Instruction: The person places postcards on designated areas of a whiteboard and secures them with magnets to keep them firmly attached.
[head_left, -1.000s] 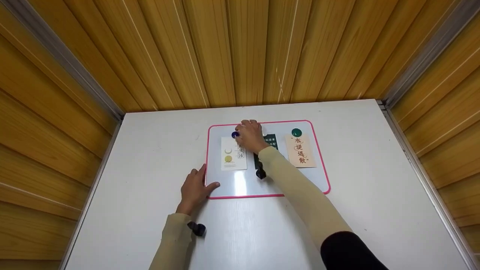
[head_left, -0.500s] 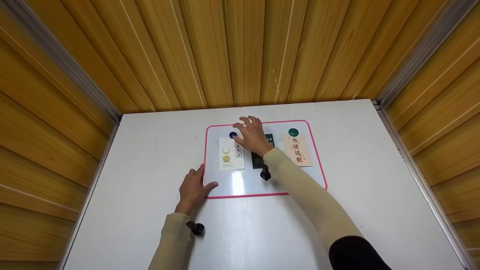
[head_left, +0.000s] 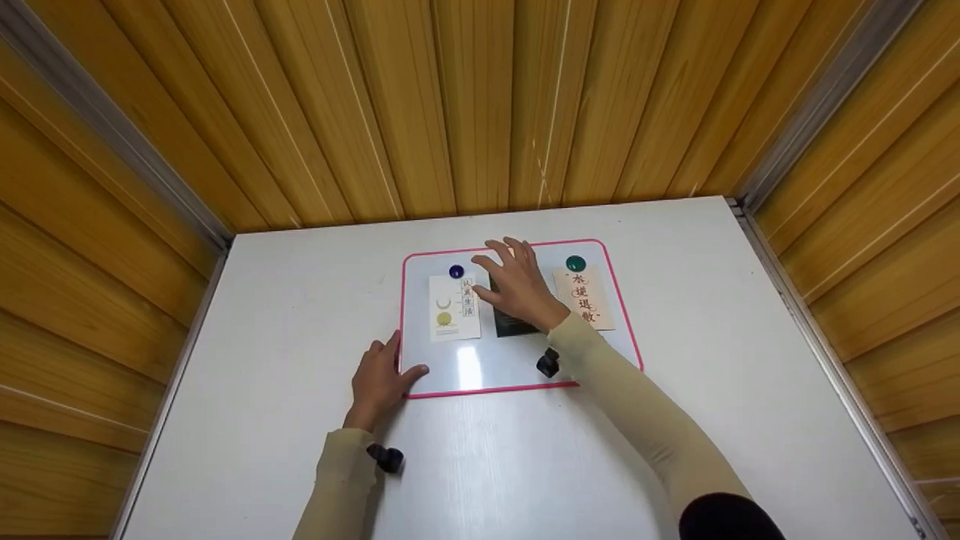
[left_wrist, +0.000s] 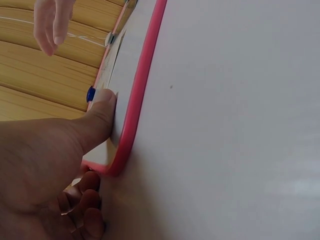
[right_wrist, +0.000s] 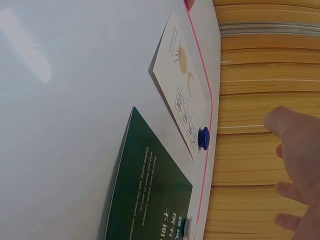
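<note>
A whiteboard with a pink rim (head_left: 517, 364) lies on the table. At its lower left corner my left hand (head_left: 375, 379) grips the edge, thumb on the board face and fingers curled at the side. My right hand (head_left: 523, 286) hovers over the upper middle, fingers spread and holding nothing. A white card (head_left: 454, 324) sits under a blue magnet (head_left: 456, 271). The dark green card (head_left: 513, 325), partly hidden by my right hand, has a pale magnet (right_wrist: 187, 227) at its top in the right wrist view. At right, a green magnet (head_left: 576, 263) is above a peach card (head_left: 583, 289).
The white table (head_left: 285, 315) extends around the board on all sides. Wood-look panel walls (head_left: 420, 112) rise behind it and at both sides. Black wrist cameras (head_left: 388, 457) are strapped to both sleeves.
My right hand has drawn away from the blue magnet, moving right and lifting, with its fingers spreading. The blue magnet now shows fully. My left hand stays at the board's corner.
</note>
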